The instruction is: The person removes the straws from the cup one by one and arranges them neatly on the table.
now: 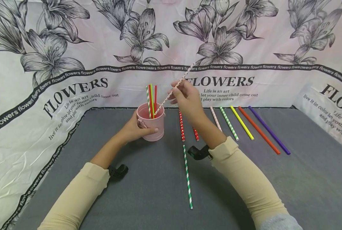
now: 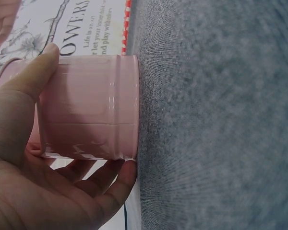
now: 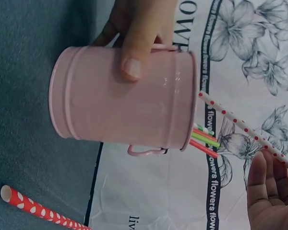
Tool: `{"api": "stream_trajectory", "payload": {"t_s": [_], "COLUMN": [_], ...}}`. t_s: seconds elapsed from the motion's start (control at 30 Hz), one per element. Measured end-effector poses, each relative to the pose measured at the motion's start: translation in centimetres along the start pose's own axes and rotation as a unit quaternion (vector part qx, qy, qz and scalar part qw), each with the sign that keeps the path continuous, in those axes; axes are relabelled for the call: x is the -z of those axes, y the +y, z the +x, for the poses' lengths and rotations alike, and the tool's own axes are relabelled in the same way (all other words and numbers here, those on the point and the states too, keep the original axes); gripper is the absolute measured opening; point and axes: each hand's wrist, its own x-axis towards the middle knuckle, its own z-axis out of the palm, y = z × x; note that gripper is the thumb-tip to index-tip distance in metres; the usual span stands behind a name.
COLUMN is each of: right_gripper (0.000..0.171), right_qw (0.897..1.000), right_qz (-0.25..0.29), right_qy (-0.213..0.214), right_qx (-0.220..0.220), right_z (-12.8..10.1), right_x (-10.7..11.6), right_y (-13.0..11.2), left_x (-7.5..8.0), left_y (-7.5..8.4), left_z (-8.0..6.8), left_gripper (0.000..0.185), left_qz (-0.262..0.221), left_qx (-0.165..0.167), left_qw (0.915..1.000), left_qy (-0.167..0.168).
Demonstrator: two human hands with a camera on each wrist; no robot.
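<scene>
My left hand (image 1: 133,129) grips a pink metal bucket (image 1: 155,137) on the grey tabletop. In the left wrist view its thumb lies along one side of the bucket (image 2: 86,96), with fingers curled around the other. Several straws (image 1: 152,97) stand inside the bucket: red, lime green, and green-striped white. Above and right of it, my right hand (image 1: 190,102) pinches a white straw with red dots (image 1: 185,75), tilted. The lower end of that dotted straw (image 3: 245,128) is at the bucket's mouth, just outside the rim in the right wrist view.
Two red straws with white dots (image 1: 182,127) lie right of the bucket, one partly behind the right arm. Nearer is a green-striped straw (image 1: 188,177). Farther right lie pink, green-striped (image 1: 229,124), yellow (image 1: 242,123), orange (image 1: 259,130) and purple (image 1: 269,130) straws. Flower-printed cloth (image 1: 159,86) stands behind.
</scene>
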Motion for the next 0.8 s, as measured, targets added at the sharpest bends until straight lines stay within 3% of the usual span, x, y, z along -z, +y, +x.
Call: {"api": "stream_trajectory", "payload": {"t_s": [0.2, 0.53, 0.8], "right_gripper": [0.021, 0.038, 0.050], "right_qw": [1.000, 0.996, 0.994], "right_qz": [0.009, -0.051, -0.055], "right_qy": [-0.015, -0.055, -0.087], "right_qx": [-0.017, -0.047, -0.046], "right_z": [-0.5, -1.9, -2.9], "right_x": [0.2, 0.3, 1.0], "right_y": [-0.2, -0.2, -0.2], "left_x": [0.0, 0.1, 0.1], "left_y": [-2.2, -2.5, -2.4], "left_z": [1.2, 1.2, 1.2], "left_gripper": [0.102, 0.102, 0.101], "left_qz": [-0.003, 0.016, 0.005], "left_qx": [-0.006, -0.006, -0.019], "left_qw": [1.0000, 0.9998, 0.9998], "left_qy": [0.005, 0.013, 0.005]}}
